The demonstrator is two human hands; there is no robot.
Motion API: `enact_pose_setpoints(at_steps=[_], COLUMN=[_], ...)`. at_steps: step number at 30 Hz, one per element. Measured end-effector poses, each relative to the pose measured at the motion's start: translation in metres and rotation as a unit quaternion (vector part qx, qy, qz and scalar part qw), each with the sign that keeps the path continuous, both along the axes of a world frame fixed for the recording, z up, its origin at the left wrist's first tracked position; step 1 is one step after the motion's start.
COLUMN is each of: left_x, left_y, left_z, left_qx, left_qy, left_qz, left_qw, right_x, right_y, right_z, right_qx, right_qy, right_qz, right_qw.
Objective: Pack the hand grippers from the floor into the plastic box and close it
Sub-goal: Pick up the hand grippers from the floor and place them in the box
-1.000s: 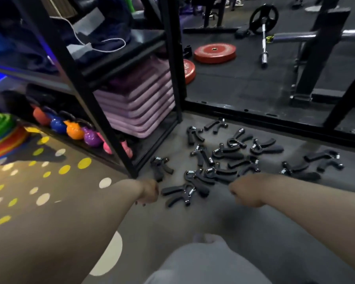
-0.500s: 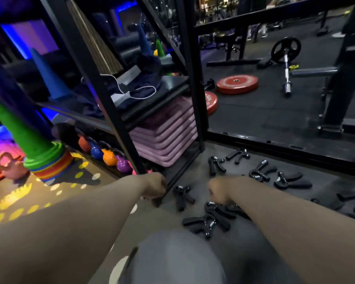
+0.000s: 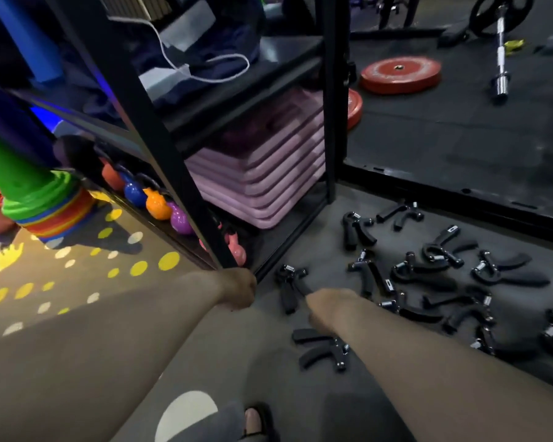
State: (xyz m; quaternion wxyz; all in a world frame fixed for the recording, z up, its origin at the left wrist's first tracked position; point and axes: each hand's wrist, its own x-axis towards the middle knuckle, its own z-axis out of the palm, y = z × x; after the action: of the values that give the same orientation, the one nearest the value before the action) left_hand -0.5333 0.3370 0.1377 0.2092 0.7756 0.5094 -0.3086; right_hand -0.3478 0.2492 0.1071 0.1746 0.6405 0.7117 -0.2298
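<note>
On grey floor [image 3: 262, 349] lie hand grippers [image 3: 409, 271] (left hand [image 3: 237, 290], right hand [image 3: 329, 309]: fingers curled, hold unclear).

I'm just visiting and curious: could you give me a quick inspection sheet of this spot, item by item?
Surface: grey floor, yellow light spots at left.
Job's things: black hand grippers scattered on the floor; plastic box not seen.
Clutter: nothing seen.
Hands: left hand curled beside the black rack; right hand at the nearest hand gripper, grip hidden.
Cables: white cable on the rack's shelf.
Surroundings: coloured kettlebells, red weight plate, barbell.
</note>
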Motion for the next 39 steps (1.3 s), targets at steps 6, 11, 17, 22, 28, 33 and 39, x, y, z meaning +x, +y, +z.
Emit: enact_pose_setpoints(at_steps=[6,11,17,22,28,33,39], left_x=[0.016,0.032,0.045,0.053,0.056,0.049,0.048], left_y=[0.033,0.052,0.066,0.069,0.066,0.068,0.057], left_z=[-0.044,-0.081,-0.121,-0.147,-0.169,-0.17,-0.157], left_qx=[-0.02,-0.037,-0.08,-0.12,-0.116,-0.099,-0.168], left_qy=[-0.014,-0.048,-0.062,-0.107,-0.164,-0.148,-0.171], left_qz=[-0.021,-0.014,0.029,0.17,0.306,0.345,0.355], left_qw=[0.999,0.998,0.994,0.972,0.93,0.922,0.903], right_x=[0.005,0.008,0.001,-0.015,-0.029,-0.036,-0.014], right_y=[0.036,0.064,0.081,0.083,0.096,0.088,0.06], right_z=[-0.041,-0.073,-0.108,-0.14,-0.155,-0.175,-0.143], right_qx=[-0.053,-0.074,-0.081,-0.077,-0.081,-0.098,-0.178], right_qy=[0.021,0.049,0.093,0.109,0.207,0.344,0.387], right_qz=[-0.059,-0.122,-0.204,-0.258,-0.458,-0.507,-0.461], right_qw=[0.997,0.989,0.971,0.957,0.861,0.784,0.778])
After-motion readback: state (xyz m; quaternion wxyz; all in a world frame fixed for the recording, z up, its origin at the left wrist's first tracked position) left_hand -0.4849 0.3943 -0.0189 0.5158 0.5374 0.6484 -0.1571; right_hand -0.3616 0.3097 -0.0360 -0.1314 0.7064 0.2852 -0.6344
